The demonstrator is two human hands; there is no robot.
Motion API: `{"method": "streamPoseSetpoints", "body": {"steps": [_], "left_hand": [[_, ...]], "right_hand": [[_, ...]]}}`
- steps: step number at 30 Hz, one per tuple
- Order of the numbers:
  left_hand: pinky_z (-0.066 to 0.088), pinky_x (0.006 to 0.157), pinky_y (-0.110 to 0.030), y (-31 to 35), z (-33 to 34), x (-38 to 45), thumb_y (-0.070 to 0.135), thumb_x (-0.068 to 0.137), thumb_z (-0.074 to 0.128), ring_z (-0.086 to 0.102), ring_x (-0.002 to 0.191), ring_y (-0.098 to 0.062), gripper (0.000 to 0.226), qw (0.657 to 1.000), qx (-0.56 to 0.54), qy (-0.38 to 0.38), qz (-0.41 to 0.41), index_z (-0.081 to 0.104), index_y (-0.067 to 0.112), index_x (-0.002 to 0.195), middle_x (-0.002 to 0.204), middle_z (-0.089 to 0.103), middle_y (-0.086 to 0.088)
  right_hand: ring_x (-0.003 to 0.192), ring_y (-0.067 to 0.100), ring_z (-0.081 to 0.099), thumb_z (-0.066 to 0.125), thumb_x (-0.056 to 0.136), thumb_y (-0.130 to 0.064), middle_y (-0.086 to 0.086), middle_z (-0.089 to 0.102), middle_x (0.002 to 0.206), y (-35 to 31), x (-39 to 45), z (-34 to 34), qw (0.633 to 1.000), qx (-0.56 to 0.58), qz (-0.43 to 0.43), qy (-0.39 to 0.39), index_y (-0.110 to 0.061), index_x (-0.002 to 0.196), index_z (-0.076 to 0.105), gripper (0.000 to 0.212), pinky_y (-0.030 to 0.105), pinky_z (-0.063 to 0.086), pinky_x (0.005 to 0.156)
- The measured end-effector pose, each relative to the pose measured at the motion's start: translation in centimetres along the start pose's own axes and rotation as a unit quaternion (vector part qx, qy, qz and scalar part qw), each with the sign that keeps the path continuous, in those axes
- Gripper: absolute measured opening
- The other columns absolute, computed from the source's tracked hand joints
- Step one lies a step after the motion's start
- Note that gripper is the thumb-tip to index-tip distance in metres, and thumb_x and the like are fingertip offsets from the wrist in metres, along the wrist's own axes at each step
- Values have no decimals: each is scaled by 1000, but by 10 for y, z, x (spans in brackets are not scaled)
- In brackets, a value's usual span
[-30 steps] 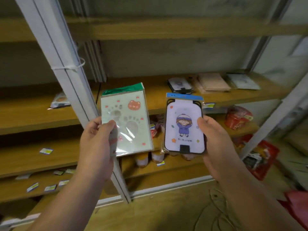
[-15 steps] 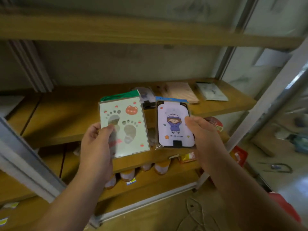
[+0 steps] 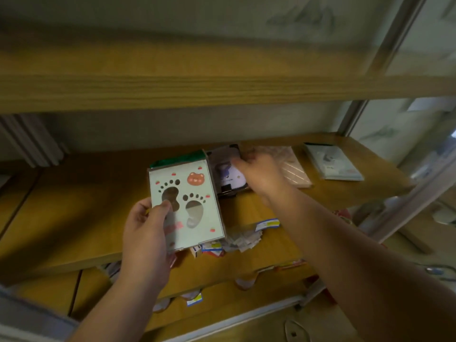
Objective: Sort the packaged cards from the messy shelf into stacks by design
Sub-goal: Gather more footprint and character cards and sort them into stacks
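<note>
My left hand (image 3: 145, 233) holds a pale green footprint card (image 3: 187, 206) with a bear face and a green top flap, upright in front of the middle shelf (image 3: 74, 208). My right hand (image 3: 259, 174) reaches onto that shelf and holds the purple girl card (image 3: 227, 174) flat over a dark-edged stack of similar cards. To the right lies a pink striped card stack (image 3: 293, 166). Further right sits a pale blue card stack (image 3: 333, 164).
A wooden upper shelf (image 3: 222, 87) overhangs the work area. A lower shelf (image 3: 271, 245) carries loose small packets and price labels. A grey metal upright (image 3: 404, 201) stands at the right, and another frame bar crosses the bottom left corner.
My right hand has moved forward and down, bringing the purple girl card onto the dark-edged stack on the shelf. The view has moved closer to the shelf. The left hand still holds the footprint card.
</note>
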State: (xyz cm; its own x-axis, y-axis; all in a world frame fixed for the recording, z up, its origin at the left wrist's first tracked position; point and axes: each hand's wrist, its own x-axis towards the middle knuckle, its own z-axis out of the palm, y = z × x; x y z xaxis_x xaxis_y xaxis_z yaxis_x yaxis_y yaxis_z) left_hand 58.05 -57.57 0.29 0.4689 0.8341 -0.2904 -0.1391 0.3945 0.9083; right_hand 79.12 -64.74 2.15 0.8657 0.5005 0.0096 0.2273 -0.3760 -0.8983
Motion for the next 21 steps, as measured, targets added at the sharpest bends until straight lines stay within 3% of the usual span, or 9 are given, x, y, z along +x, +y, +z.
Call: {"method": "streamPoseSetpoints", "body": {"steps": [3, 7, 11, 13, 15, 17, 19, 21], "left_hand": [[60, 82, -57, 0, 7, 7, 26, 97, 63, 75, 90, -30, 4, 1000, -5, 7, -1, 62, 28, 100, 102, 72, -2], [63, 74, -51, 0, 16, 12, 26, 96, 65, 76, 90, -28, 6, 1000, -8, 28, 2, 63, 28, 101, 105, 73, -1], [62, 78, -52, -2, 33, 13, 25, 96, 65, 74, 96, -29, 9, 999, -11, 52, 10, 64, 27, 105, 107, 73, -3], [62, 71, -46, -5, 45, 12, 24, 96, 65, 74, 95, -28, 11, 998, -15, 56, 10, 63, 23, 108, 107, 73, -4], [59, 59, -36, -8, 61, 9, 23, 97, 64, 73, 90, -25, 16, 998, -17, 59, 13, 62, 20, 113, 105, 72, -3], [55, 52, -29, -11, 78, 4, 23, 97, 63, 72, 86, -20, 19, 998, -15, 60, 21, 62, 20, 115, 102, 71, 0], [56, 56, -31, -17, 97, 1, 23, 97, 63, 71, 85, -19, 17, 998, -2, 59, 32, 62, 21, 114, 101, 71, 2], [58, 69, -38, -25, 121, -2, 23, 98, 63, 71, 90, -20, 14, 998, 9, 52, 39, 61, 27, 111, 104, 71, 2]], "right_hand": [[87, 27, 68, 67, 91, -38, 9, 72, 93, 7, 23, 10, 997, -73, -10, -14, -8, 103, 73, 32, 32, 52, 69], [75, 23, 60, 55, 93, -49, 0, 64, 82, 13, 24, 13, 967, -251, -46, -22, -20, 101, 67, 33, 28, 40, 60], [72, 18, 59, 55, 92, -51, -5, 61, 80, 15, 10, -4, 961, -257, -103, -17, -24, 96, 56, 28, 26, 33, 52], [77, 13, 56, 58, 94, -46, -10, 58, 85, 14, 3, -24, 964, -231, -128, -24, -27, 105, 57, 22, 25, 35, 55], [87, 8, 56, 59, 95, -43, -15, 57, 95, 18, -8, -48, 966, -212, -146, -27, -26, 124, 59, 34, 25, 42, 64], [93, 9, 59, 60, 93, -41, -16, 58, 101, 31, -18, -75, 962, -216, -166, -15, -26, 125, 60, 36, 29, 50, 75], [96, 11, 61, 63, 91, -40, -11, 59, 109, 49, -24, -106, 956, -235, -175, -5, -26, 123, 61, 35, 35, 55, 82], [103, 8, 59, 63, 91, -41, -11, 57, 118, 67, -28, -139, 950, -269, -159, -6, -28, 130, 57, 42, 32, 54, 86]]}}
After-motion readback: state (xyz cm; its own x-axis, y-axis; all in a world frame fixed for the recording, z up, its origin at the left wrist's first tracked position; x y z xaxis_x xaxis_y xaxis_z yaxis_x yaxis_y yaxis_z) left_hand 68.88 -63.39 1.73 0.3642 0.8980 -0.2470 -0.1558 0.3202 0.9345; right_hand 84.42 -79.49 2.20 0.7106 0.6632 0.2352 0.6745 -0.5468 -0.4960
